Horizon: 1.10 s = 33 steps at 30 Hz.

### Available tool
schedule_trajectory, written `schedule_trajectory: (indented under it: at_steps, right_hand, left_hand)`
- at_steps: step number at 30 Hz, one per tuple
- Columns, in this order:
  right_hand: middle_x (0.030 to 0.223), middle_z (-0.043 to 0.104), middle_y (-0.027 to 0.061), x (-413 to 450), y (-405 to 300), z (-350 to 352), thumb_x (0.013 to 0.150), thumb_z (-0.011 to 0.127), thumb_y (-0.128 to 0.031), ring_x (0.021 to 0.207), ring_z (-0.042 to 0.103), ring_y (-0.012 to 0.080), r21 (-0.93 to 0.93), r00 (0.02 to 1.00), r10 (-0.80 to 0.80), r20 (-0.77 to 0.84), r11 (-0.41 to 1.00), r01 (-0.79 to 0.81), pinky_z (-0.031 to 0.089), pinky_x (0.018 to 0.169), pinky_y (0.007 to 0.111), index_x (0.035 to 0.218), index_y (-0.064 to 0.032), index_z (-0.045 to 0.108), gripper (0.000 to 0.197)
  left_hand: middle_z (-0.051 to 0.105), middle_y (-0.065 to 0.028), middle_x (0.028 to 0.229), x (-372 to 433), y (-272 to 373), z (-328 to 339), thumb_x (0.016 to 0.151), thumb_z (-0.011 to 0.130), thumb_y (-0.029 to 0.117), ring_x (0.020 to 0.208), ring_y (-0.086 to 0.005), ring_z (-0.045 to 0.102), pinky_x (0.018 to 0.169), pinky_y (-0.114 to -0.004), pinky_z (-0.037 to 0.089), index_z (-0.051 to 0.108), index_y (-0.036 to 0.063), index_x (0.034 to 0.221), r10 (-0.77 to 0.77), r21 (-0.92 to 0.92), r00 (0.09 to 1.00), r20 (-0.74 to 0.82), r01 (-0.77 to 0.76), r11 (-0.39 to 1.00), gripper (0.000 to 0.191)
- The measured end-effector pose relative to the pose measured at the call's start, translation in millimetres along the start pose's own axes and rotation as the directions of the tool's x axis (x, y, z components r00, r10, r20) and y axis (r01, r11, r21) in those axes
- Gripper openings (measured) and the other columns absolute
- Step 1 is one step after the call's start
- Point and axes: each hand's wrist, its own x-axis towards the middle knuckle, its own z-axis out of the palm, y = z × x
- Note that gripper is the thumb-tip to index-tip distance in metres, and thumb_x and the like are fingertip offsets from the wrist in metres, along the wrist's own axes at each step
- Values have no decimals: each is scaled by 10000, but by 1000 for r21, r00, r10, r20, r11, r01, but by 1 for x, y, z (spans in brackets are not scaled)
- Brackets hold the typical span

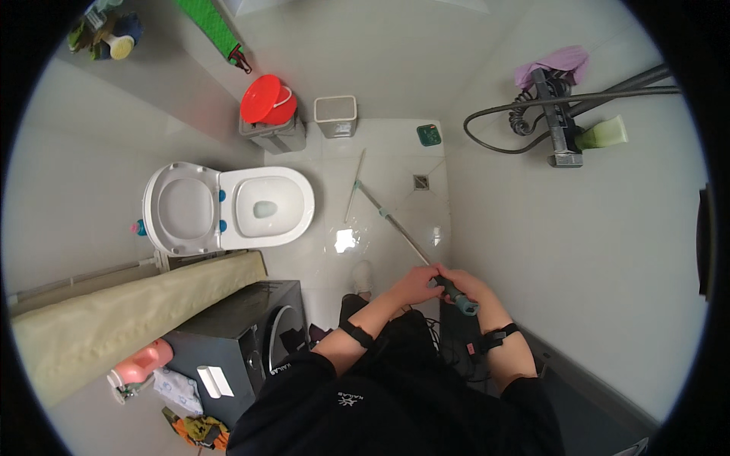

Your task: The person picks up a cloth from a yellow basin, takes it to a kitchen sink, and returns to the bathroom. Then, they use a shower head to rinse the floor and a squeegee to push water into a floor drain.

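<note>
My left hand [418, 285] and my right hand [463, 283] both close around the dark grip of a floor squeegee [406, 233], close together near its upper end. Its metal pole slants away to the upper left, and the long thin blade [355, 185] lies on the wet tiled floor [336, 273] between the toilet and the floor drain. The white toilet [305, 205] stands left of the blade with its lid and seat raised. A square metal floor drain [421, 182] sits right of the blade. The undersides of my fingers are hidden.
A grey bin [279, 139] with a red bucket [285, 111] and a small waste bin [335, 132] stand by the far wall. A green scale-like square [429, 135] lies on the floor. A washing machine [228, 325] is at left; a shower fixture [552, 114] with a looping hose juts from the right wall.
</note>
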Motion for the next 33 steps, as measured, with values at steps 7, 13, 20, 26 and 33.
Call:
schedule_trajectory:
  at_steps: [7,13,20,26,33]
  right_hand:
    - [648,498,40,-26,-25,-1,799,570,-67,509,490,103,365,999,19,43,930,-33,431,456,220,833,13,503,110]
    - [748,508,63,71,-31,-16,779,545,-23,546,488,97,559,999,-7,36,829,-14,435,451,196,879,31,501,122]
    - [765,494,61,97,-94,-29,767,508,8,524,420,72,417,996,0,92,908,-38,396,423,175,977,-1,477,212]
    - [650,457,62,77,-126,-23,750,524,28,490,430,95,62,1000,-23,-6,998,24,409,409,214,920,-24,424,203]
    - [668,470,67,92,-153,-40,761,532,30,493,449,99,-10,996,45,73,999,-44,409,412,229,872,-16,424,161]
  left_hand:
    - [597,-92,1102,-60,-20,-84,803,607,91,1033,-201,561,857,-335,464,467,44,1251,-279,-265,933,-229,216,940,471]
    - [597,-63,1030,-121,-59,-145,851,560,62,955,-146,562,791,-288,467,502,24,1183,-374,-410,828,-419,195,891,340]
    - [598,-36,1005,-180,-85,-126,871,535,74,926,-125,565,768,-263,456,530,50,1123,-544,-537,741,-393,296,790,253]
    - [612,-39,962,-182,-89,-115,855,567,77,863,-107,552,713,-240,450,548,43,1086,-602,-649,693,-397,251,718,234]
    - [610,-33,951,-156,-92,-99,857,565,81,846,-99,552,704,-237,448,544,48,1078,-580,-647,721,-378,242,723,225]
